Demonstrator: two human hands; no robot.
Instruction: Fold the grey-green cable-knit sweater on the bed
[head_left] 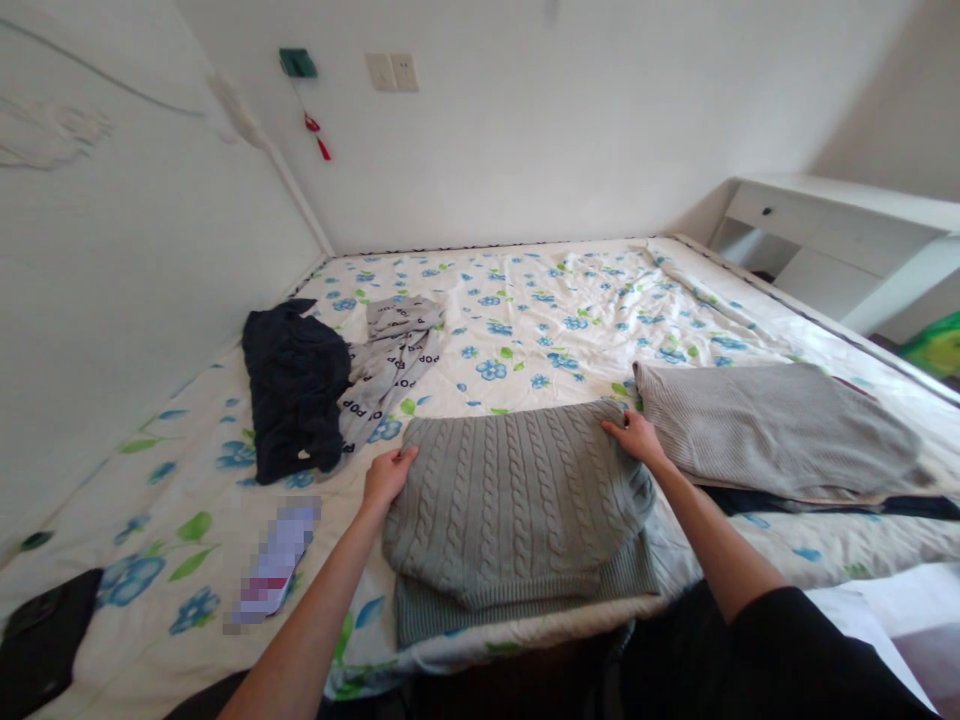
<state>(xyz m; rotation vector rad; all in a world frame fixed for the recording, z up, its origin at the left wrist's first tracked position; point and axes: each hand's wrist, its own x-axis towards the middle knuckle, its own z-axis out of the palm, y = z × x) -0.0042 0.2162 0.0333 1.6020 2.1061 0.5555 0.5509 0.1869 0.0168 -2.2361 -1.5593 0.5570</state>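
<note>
A grey-green cable-knit sweater (510, 500) lies folded on the bed in front of me. My left hand (386, 477) grips its upper left corner. My right hand (636, 437) pinches its upper right corner, fingers closed on the knit. A folded light grey ribbed sweater (765, 425) lies just right of it, on top of a dark garment.
The bed has a white sheet with blue flowers (540, 300). A dark navy garment (296, 395) and grey printed trousers (394, 355) lie at the left. A blurred flat object (274, 565) and a black item (41, 640) lie near the left front edge. A white desk (847, 245) stands at right.
</note>
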